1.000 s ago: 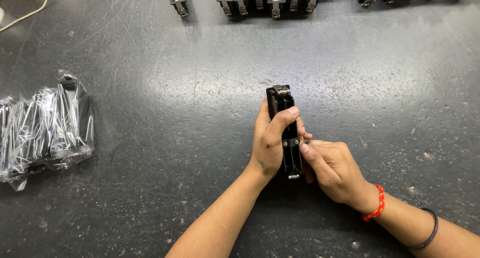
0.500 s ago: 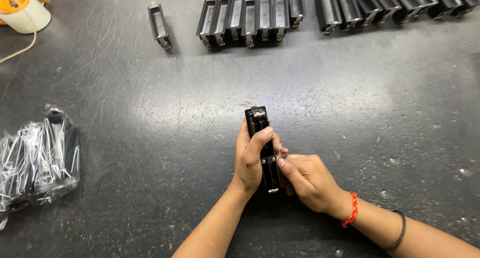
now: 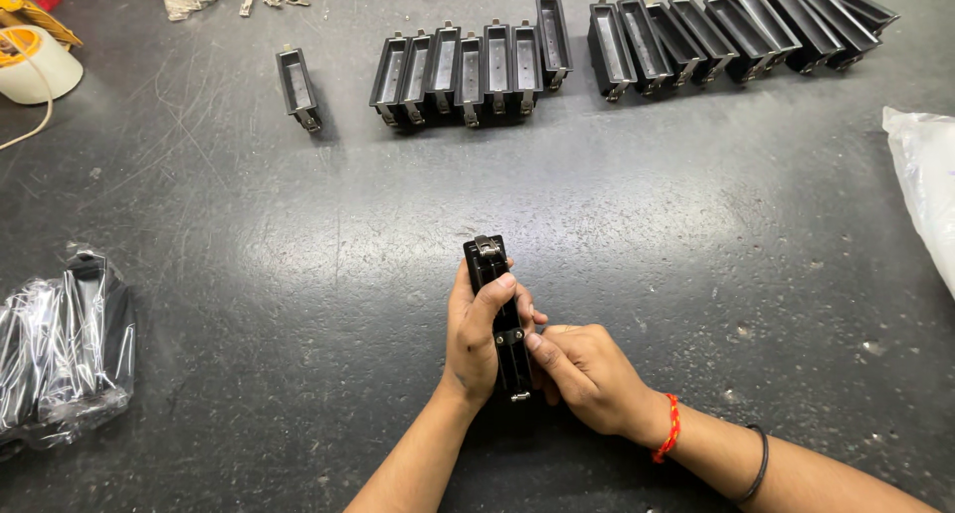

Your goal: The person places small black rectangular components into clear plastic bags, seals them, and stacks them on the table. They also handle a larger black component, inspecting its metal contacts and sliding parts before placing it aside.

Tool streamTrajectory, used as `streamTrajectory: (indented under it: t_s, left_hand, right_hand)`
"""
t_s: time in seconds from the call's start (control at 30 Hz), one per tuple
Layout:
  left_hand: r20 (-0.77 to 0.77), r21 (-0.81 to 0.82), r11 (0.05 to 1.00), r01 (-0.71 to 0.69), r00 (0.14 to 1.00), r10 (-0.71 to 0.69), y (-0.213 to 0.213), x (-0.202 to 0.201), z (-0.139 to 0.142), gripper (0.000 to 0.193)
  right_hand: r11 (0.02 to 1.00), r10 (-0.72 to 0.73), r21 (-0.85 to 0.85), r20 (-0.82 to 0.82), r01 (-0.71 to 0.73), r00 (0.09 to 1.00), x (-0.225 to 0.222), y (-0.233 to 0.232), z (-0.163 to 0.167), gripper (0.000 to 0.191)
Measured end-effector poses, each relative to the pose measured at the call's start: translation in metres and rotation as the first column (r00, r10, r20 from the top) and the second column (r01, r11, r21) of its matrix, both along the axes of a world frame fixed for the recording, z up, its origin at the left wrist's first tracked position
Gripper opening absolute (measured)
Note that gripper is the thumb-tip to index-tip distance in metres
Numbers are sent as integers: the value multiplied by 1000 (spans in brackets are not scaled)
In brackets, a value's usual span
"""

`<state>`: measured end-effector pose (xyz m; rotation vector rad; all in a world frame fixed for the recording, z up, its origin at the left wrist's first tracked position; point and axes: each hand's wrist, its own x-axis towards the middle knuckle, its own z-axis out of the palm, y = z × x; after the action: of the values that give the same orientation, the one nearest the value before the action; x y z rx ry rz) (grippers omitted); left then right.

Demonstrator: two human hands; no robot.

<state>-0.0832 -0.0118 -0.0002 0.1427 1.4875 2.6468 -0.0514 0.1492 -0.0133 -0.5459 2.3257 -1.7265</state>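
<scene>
Bag at the left edge: a crinkled clear plastic bag of long black parts (image 3: 62,359) is lying on the dark scuffed grey worktop (image 3: 298,274), well apart from the hands, within an arm's sweep but out of the working spot.
Tape at the far left corner: a white roll of tape with a yellow core (image 3: 30,60) is sitting well away, clear of the work.
Lone piece: a single black oblong tray-like plastic housing (image 3: 296,85) is lying open side up, apart from the rows, probably kept separate from them.
Rows along the far edge: a row of matching black housings (image 3: 468,70) is standing side by side, and a second slanted row (image 3: 736,25) is running to the right, packed touching so that they stay orderly.
Left hand: the left hand (image 3: 479,339) is wrapping around a narrow black oblong housing with a small metal clip (image 3: 497,314), fingers closed over its side, steadying it upright on the worktop.
Held housing: it is standing near the person, between both hands, its metal tip pointing away.
Right hand: the right hand (image 3: 587,374) is closing on the housing's lower part, thumb pressing the face, seemingly to seat something small.
Right edge: a white plastic bag (image 3: 925,185) is lying partly out of view.
</scene>
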Motion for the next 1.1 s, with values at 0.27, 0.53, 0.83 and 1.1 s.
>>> streamTrajectory:
  t_s: [0.27, 0.53, 0.83, 1.1]
  left_hand:
    - [-4, -7, 1000, -7, 1000, 7, 1, 0, 1, 28]
    - [-15, -20, 1000, -7, 1000, 7, 0, 0, 2, 30]
    - [-11, -62, 998, -16, 1000, 15, 0, 0, 4, 31]
    - [-3, -52, 999, -12, 1000, 12, 0, 0, 3, 31]
  right_hand:
    - [1000, 5, 10, 4, -5, 1000, 0, 0, 1, 47]
    - [1000, 5, 20, -11, -5, 1000, 0, 0, 1, 47]
    - [1000, 7, 12, -9, -7, 1000, -1, 0, 2, 46]
    - [1000, 9, 16, -12, -8, 1000, -1, 0, 1, 47]
